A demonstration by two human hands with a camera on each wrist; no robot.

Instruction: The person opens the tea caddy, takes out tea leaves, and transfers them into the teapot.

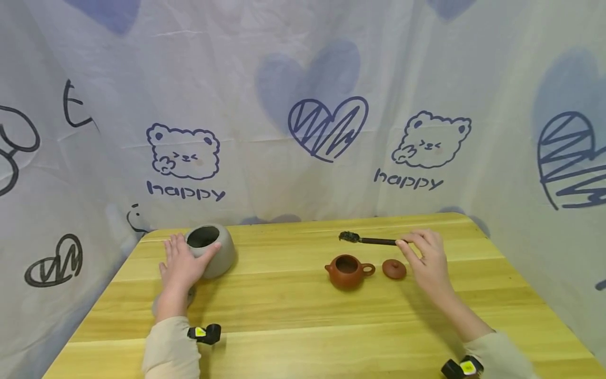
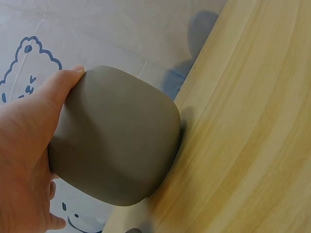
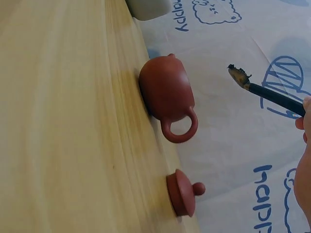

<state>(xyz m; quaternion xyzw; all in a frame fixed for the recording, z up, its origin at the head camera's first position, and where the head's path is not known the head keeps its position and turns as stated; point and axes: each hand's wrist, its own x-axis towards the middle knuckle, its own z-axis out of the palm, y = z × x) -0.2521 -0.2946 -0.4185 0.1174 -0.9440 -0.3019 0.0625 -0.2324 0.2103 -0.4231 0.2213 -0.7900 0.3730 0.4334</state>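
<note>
My left hand (image 1: 183,269) grips a grey jar (image 1: 223,259) at the table's far left, thumb on one side of its open mouth and fingers on the other. In the left wrist view, the jar (image 2: 121,141) hides most of those fingers. My right hand (image 1: 430,263) pinches the dark handle of a tea scoop (image 1: 379,241). Dark tea leaves (image 1: 349,237) lie on the scoop's tip, held in the air behind a red-brown clay teapot (image 1: 346,282). That teapot is uncovered, with its handle towards the right. Its knobbed lid (image 1: 394,269) rests on the table beside the handle.
A grey round object (image 1: 191,296) sits on the table, mostly hidden under my left wrist. The wooden table (image 1: 284,326) ends at a printed cloth backdrop (image 1: 255,173) behind and at both sides. Black cameras are strapped to both wrists.
</note>
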